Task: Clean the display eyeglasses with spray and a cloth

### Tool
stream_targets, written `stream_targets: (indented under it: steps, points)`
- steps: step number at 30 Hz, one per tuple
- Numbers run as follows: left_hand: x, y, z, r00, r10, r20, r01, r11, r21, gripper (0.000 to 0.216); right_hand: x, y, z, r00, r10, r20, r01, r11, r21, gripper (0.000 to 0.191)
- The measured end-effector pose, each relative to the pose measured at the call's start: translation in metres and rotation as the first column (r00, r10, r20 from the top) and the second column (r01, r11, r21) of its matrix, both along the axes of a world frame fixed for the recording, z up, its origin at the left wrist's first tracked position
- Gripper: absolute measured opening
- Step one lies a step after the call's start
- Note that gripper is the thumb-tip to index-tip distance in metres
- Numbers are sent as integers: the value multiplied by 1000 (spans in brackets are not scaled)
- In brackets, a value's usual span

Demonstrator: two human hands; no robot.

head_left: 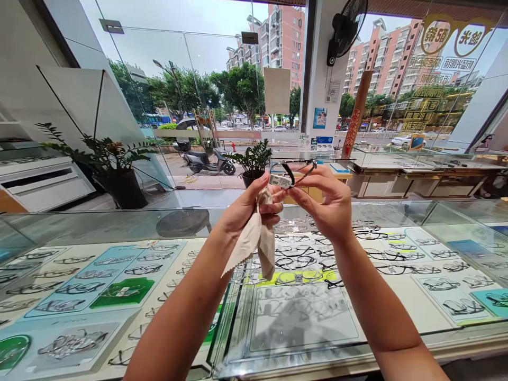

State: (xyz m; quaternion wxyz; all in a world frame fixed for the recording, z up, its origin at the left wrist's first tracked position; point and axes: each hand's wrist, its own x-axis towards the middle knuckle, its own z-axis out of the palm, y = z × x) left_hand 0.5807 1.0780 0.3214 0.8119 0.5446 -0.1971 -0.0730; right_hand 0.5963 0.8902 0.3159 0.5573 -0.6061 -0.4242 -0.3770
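Note:
Both my hands are raised in front of me, above the glass display counter point(305, 317). A beige cleaning cloth point(248, 238) with zigzag edges hangs from my left hand point(254, 209), whose fingers are closed on it. My right hand point(331, 201) pinches a pair of dark-framed eyeglasses point(291, 173). A white printed tag point(281, 181) is on the glasses, close to my left thumb and fingertips. Part of the frame is hidden behind my right fingers. Whether the left fingertips also grip the glasses or the tag, I cannot tell.
Inside the counter lie rows of eyeglasses point(296, 248) and blue and green display cards point(123, 292). A dark stool point(183, 222) stands behind it. Farther off are potted plants point(123, 180), a wall fan point(345, 26), more glass cases point(416, 164) and a parked scooter point(210, 160) outside the windows.

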Motion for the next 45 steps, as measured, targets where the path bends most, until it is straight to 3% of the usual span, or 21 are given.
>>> stream_targets:
  steps: [5, 8, 11, 14, 17, 22, 24, 27, 30, 32, 38, 45]
  points:
    - [1, -3, -4, 979, -149, -137, 134, 985, -113, 52, -2, 1, 0, 988, -46, 149, 46, 999, -1, 6]
    - [-3, -6, -3, 965, -216, -150, 201, 974, -108, 51, -3, 3, -2, 974, -81, 212, 74, 996, 42, 6]
    - [-4, -9, -2, 982, -161, -96, 165, 986, 35, 53, -6, 2, -3, 977, -119, 179, 118, 993, 15, 4]
    - [1, -6, -4, 999, -38, 21, 31, 969, 244, 65, -11, -7, 1, 975, -180, 132, 185, 983, -22, 9]
    - [6, 2, -4, 967, 111, 231, -203, 883, 423, 73, -17, -28, 8, 964, -244, 109, 249, 968, -36, 13]
    - [-6, 12, 7, 856, 207, 473, -490, 612, 621, 53, -16, -94, 9, 935, -352, 36, 349, 904, -248, 21]
    - [-15, 11, 13, 832, 200, 518, -534, 545, 647, 48, -8, -130, -1, 906, -423, -2, 392, 843, -368, 23]
    - [-25, 6, 17, 815, 193, 546, -563, 489, 667, 44, 8, -186, -29, 823, -566, -57, 425, 678, -600, 20]
    - [-29, 3, 17, 798, 152, 583, -580, 460, 673, 44, 24, -233, -64, 711, -687, -147, 314, 498, -809, 12]
    - [-33, 2, 18, 783, 116, 611, -587, 463, 664, 44, 33, -255, -85, 635, -748, -192, 236, 425, -874, 9]
    - [-52, 0, 24, 781, 52, 622, -568, 475, 672, 44, 52, -283, -127, 549, -797, -252, 132, 381, -915, 8]
    - [-68, -1, 27, 771, -24, 637, -526, 540, 657, 38, 77, -289, -151, 576, -783, -235, 64, 329, -942, 13]
